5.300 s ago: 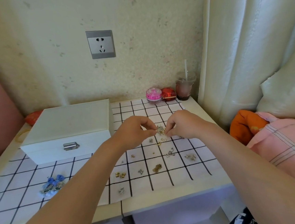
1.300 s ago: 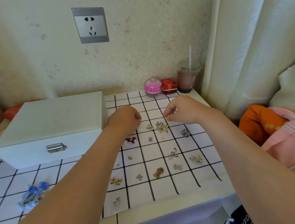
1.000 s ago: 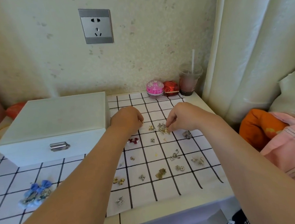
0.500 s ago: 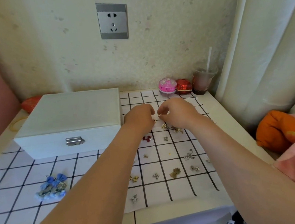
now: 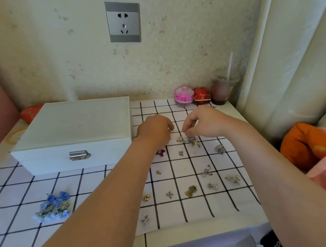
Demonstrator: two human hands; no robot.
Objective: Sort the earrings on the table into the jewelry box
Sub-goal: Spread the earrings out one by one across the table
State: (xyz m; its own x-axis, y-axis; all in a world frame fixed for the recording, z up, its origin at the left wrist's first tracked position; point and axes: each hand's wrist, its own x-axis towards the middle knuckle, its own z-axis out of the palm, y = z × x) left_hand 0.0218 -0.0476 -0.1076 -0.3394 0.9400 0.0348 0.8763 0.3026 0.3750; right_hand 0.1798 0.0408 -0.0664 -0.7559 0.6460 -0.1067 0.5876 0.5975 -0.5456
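Observation:
The white jewelry box (image 5: 76, 131) stands closed at the back left of the checked cloth (image 5: 220, 201), its metal latch (image 5: 79, 155) facing me. Several small earrings lie on the cloth: a silver-gold cluster (image 5: 187, 140), a red one (image 5: 160, 152), a bronze one (image 5: 190, 190), and a blue bow pair (image 5: 53, 206) at the front left. My left hand (image 5: 155, 130) hovers by the box's right corner and pinches a tiny gold earring (image 5: 169, 130). My right hand (image 5: 207, 122) holds thumb and forefinger pinched together just above the cluster, apparently on a tiny piece.
A pink round case (image 5: 184, 97), a red case (image 5: 201, 96) and a plastic cup with a straw (image 5: 223, 90) stand against the back wall. A curtain hangs at the right, with an orange cushion (image 5: 306, 144) below it. A yellow band (image 5: 13, 134) lies left of the box.
My hands met over the cluster half a second ago and have since drawn apart. The left now carries a gold earring toward the box; the right stays above the cluster.

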